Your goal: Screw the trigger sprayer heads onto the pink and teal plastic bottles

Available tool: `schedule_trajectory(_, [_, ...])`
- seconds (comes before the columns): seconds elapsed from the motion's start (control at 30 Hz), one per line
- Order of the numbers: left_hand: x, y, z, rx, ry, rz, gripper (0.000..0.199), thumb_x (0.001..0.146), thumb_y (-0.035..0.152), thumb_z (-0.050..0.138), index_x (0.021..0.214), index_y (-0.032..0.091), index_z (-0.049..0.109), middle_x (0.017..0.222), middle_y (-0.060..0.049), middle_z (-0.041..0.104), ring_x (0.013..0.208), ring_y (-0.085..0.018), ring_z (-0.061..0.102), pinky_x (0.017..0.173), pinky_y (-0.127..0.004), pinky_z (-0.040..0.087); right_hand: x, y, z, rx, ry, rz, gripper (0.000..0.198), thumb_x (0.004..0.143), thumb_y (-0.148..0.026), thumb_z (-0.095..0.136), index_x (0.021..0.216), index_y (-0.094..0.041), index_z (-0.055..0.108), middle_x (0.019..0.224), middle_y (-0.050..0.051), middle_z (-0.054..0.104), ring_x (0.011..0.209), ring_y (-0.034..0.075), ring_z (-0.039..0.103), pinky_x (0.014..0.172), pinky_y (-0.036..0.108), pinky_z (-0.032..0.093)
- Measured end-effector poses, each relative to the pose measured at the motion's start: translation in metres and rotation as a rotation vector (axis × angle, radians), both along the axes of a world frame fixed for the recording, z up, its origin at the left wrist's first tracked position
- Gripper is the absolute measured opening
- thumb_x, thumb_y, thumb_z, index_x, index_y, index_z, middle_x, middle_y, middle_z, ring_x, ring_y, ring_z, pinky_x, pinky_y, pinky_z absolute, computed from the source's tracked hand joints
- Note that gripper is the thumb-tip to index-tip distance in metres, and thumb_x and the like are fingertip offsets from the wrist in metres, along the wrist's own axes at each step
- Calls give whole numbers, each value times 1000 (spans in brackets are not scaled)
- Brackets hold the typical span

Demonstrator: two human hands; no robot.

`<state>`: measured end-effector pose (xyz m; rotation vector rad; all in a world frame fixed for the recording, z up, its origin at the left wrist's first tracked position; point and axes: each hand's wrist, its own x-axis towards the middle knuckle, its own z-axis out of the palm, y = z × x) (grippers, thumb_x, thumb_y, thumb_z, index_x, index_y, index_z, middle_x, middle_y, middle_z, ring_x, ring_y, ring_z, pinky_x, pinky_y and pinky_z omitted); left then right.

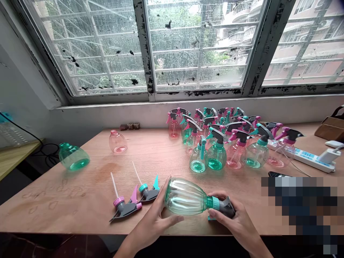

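Note:
A clear green spray bottle (185,196) lies sideways in the air between both hands, just over the table's front edge. Its base rests in my left hand (158,215), with the fingers behind it and the thumb below. My right hand (231,215) is wrapped round the dark grey spray head (227,207) and its teal collar at the bottle's neck. To the left lie two loose spray heads: a pink and grey one (125,208) and a teal and grey one (148,191), each with its thin tube pointing up and away.
At the left stand a headless green bottle (73,157) and a headless pink bottle (117,142). Several pink and green spray bottles (215,154) crowd the back right. Beyond them are a white power strip (314,159), a brown bag (331,127) and the wall below the window.

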<state>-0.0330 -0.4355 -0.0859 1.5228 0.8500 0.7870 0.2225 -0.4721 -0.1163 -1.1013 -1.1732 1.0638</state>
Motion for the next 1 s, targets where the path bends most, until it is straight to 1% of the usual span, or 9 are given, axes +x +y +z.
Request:
schedule_trajectory(0.1, [-1, -1, -1, 30, 7, 5, 93, 89, 30, 71, 155, 40, 6, 167, 1, 13, 153, -25, 12, 126, -46, 5, 1, 0, -1, -17, 28, 3, 28, 75, -39, 82, 96, -21, 74, 79, -1, 68, 62, 18, 66, 56, 28, 59])
schedule_trajectory(0.17, [-2, -2, -3, 17, 12, 3, 97, 88, 33, 73, 155, 40, 4, 168, 1, 10, 153, -26, 10, 126, -47, 6, 2, 0, 0, -12, 21, 5, 28, 75, -37, 82, 96, -22, 74, 81, 0, 68, 64, 18, 66, 58, 28, 59])
schedule_trajectory(0.27, [-4, -2, -5, -23, -8, 14, 99, 87, 39, 73, 156, 37, 2, 167, -3, 15, 153, -29, 11, 125, -49, 11, 1, -1, 2, 5, -46, 22, 27, 74, -35, 83, 96, -22, 74, 83, 1, 70, 69, 20, 66, 62, 29, 59])
schedule_trajectory(0.4, [-3, 0, -2, -32, 17, 33, 95, 85, 37, 75, 156, 33, 12, 164, -6, 26, 153, -32, 11, 125, -52, 14, -1, -1, 6, -5, -27, -12, 29, 71, -40, 84, 93, -22, 75, 78, 0, 70, 64, 19, 66, 57, 28, 58])
schedule_trajectory(0.53, [0, -1, 2, -19, -12, 26, 103, 81, 30, 80, 155, 39, 9, 166, -1, 19, 152, -32, 16, 125, -51, 14, -2, 0, 6, -12, 25, -46, 33, 70, -43, 85, 92, -21, 75, 74, 0, 69, 60, 19, 67, 54, 29, 60])
schedule_trajectory(0.67, [0, -2, 2, 10, 12, 44, 105, 80, 29, 81, 155, 42, 7, 167, 2, 11, 153, -29, 7, 126, -49, 5, -1, 0, 3, 3, 37, -36, 29, 72, -38, 85, 93, -21, 75, 72, -2, 69, 58, 18, 67, 55, 27, 59])
schedule_trajectory(0.77, [-3, -2, -2, -19, 0, 26, 105, 81, 37, 79, 156, 38, 6, 167, -1, 11, 153, -29, 7, 126, -48, 8, 0, 1, 2, 11, 38, -12, 26, 72, -34, 85, 94, -23, 75, 75, -2, 69, 61, 17, 67, 55, 26, 59])
schedule_trajectory(0.87, [-5, -1, -5, -57, -10, 8, 99, 84, 43, 75, 157, 34, 9, 167, -5, 17, 153, -30, 11, 125, -49, 14, 0, 0, 2, 4, 47, 2, 25, 73, -33, 85, 94, -24, 75, 76, -2, 68, 63, 17, 66, 56, 25, 59])
schedule_trajectory(1.0, [-4, -2, -2, -9, 40, 31, 98, 82, 36, 79, 156, 37, 15, 167, -1, 13, 153, -30, 8, 126, -48, 12, 0, 0, 2, -3, 59, 6, 22, 76, -32, 82, 95, -23, 74, 76, -2, 68, 61, 16, 66, 56, 25, 59])
